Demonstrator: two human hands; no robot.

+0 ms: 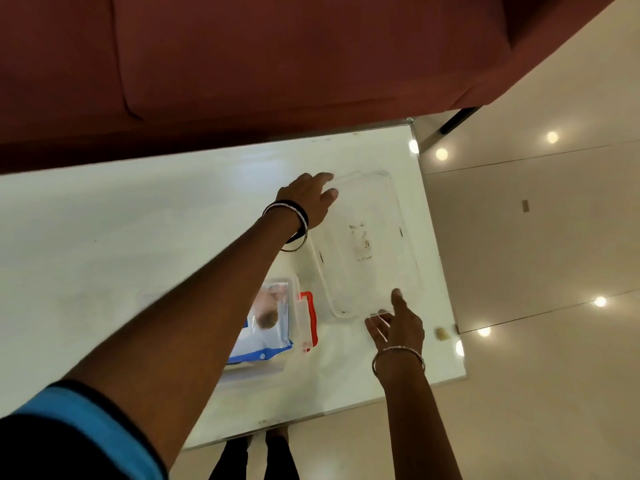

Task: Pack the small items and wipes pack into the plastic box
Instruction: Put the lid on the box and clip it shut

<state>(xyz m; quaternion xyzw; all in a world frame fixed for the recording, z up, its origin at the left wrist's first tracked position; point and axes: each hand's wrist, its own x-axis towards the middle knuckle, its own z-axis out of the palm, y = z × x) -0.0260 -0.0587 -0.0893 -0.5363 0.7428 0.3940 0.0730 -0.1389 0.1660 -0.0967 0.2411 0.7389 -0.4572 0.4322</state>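
A clear plastic lid (367,244) lies flat on the right part of the white glass table (121,237). My left hand (304,199) grips its far left corner. My right hand (398,323) holds its near edge, thumb on top and fingers below. To the lid's left stands the clear plastic box (296,292) with a red latch (311,317). A blue and white wipes pack (266,327) lies inside it, partly hidden by my left forearm. No small items show.
A maroon sofa (277,64) runs along the table's far side. The table's right edge (440,271) lies just beyond the lid. A small tan piece (441,333) sits at that edge. The glossy floor (536,375) reflects ceiling lights.
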